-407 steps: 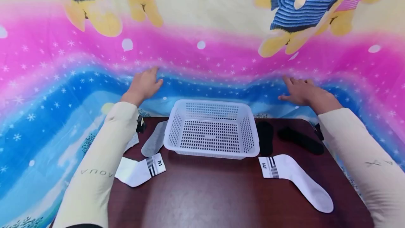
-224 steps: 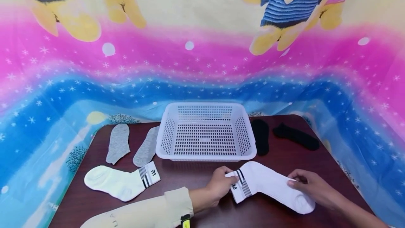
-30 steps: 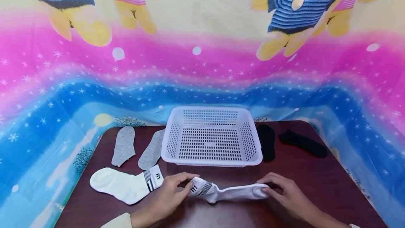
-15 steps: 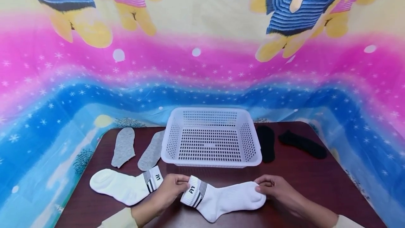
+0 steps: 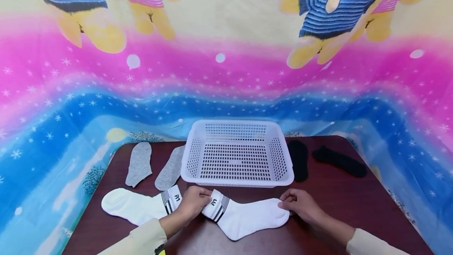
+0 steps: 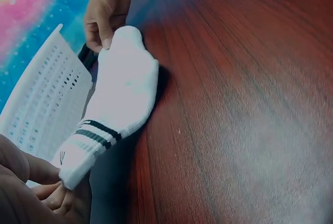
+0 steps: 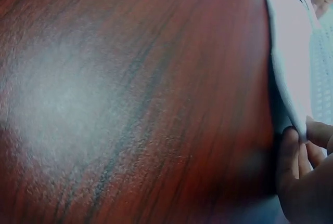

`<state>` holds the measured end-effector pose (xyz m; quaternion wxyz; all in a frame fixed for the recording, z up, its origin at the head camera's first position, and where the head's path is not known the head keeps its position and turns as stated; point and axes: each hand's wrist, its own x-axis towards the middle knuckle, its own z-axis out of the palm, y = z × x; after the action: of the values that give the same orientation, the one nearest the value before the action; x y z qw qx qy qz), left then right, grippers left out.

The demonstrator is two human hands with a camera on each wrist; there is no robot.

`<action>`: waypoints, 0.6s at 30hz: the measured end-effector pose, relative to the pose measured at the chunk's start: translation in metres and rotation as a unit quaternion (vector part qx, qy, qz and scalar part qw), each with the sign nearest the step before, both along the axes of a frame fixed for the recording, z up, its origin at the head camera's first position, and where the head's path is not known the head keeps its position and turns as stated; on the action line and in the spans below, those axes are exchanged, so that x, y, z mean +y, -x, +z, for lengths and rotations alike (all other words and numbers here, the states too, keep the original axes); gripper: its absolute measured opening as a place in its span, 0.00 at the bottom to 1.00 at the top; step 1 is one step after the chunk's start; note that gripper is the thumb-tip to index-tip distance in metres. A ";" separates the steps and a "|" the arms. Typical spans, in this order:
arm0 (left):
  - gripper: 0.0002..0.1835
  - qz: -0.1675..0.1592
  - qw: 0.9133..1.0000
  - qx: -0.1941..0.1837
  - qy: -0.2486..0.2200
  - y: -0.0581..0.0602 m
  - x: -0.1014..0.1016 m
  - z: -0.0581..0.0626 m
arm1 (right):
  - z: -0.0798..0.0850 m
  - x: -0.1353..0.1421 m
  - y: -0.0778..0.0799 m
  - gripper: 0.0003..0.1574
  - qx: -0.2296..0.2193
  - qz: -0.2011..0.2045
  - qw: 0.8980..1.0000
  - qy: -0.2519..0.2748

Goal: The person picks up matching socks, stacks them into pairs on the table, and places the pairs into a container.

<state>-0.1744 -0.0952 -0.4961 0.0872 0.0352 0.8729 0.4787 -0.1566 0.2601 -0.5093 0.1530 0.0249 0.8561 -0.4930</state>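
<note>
A white crew sock with black stripes on its cuff is stretched between both hands, in front of the basket in the head view. My left hand pinches the cuff edge, and my right hand pinches the toe end. In the left wrist view the sock hangs flat just over the table, its shadow beside it. The right wrist view shows thumb and fingers gripping the toe. A matching white sock lies to the left, its cuff close to my left hand.
A white perforated plastic basket stands at the table's back middle. Two grey socks lie left of it, one partly behind its side. Two black socks lie to its right. A printed cloth hangs behind the dark wooden table.
Both hands first hovered apart, then took hold of the right white sock and brought it to the middle. Over the last second the sock turned flat side up and shifted slightly toward the basket.
</note>
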 end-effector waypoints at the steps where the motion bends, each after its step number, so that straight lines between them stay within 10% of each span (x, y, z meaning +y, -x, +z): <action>1: 0.07 -0.001 1.000 0.010 0.010 0.001 0.000 -0.001 | -0.001 -0.001 0.000 0.19 0.015 0.005 1.000 -0.015; 9: 0.03 -0.019 0.993 0.095 0.068 0.001 -0.001 -0.006 | -0.002 -0.008 0.000 0.12 0.095 0.008 0.990 -0.104; 18: 0.07 -0.016 0.992 0.098 0.074 -0.002 -0.001 -0.003 | -0.004 -0.010 -0.001 0.11 0.098 -0.003 0.986 -0.136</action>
<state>-0.1720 -0.0961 -0.4994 0.0108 0.0892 0.9098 0.4051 -0.1556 0.2502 -0.5128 0.0619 -0.0009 0.9259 -0.3727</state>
